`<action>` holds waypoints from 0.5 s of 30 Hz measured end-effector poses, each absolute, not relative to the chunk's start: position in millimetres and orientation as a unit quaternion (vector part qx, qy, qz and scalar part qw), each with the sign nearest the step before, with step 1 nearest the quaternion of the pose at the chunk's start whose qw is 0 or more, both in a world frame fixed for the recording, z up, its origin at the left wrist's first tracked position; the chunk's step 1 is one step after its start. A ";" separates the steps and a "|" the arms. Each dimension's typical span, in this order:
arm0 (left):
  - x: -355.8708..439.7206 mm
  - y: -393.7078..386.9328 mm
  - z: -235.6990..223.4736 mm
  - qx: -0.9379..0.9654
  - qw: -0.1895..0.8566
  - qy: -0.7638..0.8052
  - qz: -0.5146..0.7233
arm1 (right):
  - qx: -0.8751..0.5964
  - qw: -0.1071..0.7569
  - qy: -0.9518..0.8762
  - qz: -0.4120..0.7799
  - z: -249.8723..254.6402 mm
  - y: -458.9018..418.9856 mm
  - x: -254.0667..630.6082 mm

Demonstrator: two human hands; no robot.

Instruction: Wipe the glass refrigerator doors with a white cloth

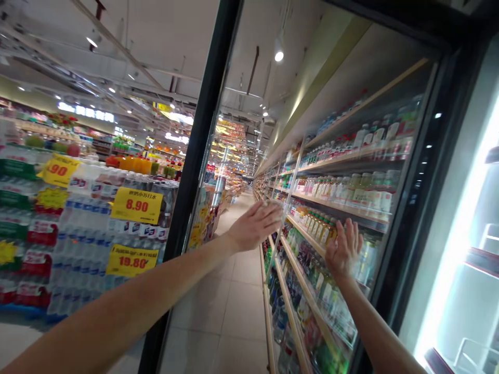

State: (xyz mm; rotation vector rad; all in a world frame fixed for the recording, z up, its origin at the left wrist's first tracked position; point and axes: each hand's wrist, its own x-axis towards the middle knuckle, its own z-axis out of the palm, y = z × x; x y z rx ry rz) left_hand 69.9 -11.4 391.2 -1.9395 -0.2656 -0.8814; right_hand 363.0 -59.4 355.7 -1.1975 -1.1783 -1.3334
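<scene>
A black-framed glass door stands in front of me, seen at a slant. My left hand reaches from the lower left to the glass, palm turned away and fingers stretched out. A pale blur lies around its fingertips; whether it is a reflection or some thin thing, I cannot make out. On the right, my right hand is raised before the glass near the door's right side, fingers apart and nothing seen in them. Whether either palm touches the pane cannot be seen.
Through the glass show long shelves of bottled drinks and a tiled aisle floor. At left are stacked bottle packs with yellow price signs. A lit cooler interior with wire racks lies at far right.
</scene>
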 end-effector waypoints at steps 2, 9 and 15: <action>86.0 -13.6 390.9 -0.779 0.464 -0.136 -0.399 | -0.492 0.478 -0.487 -0.541 355.7 -59.5 363.9; 128.3 -19.4 376.2 -0.809 0.503 0.051 -0.299 | -0.481 0.484 -0.479 -0.553 355.9 -58.8 365.3; 143.1 -18.7 402.3 -0.783 0.460 -0.090 -0.409 | -0.496 0.493 -0.475 -0.534 355.3 -57.7 366.9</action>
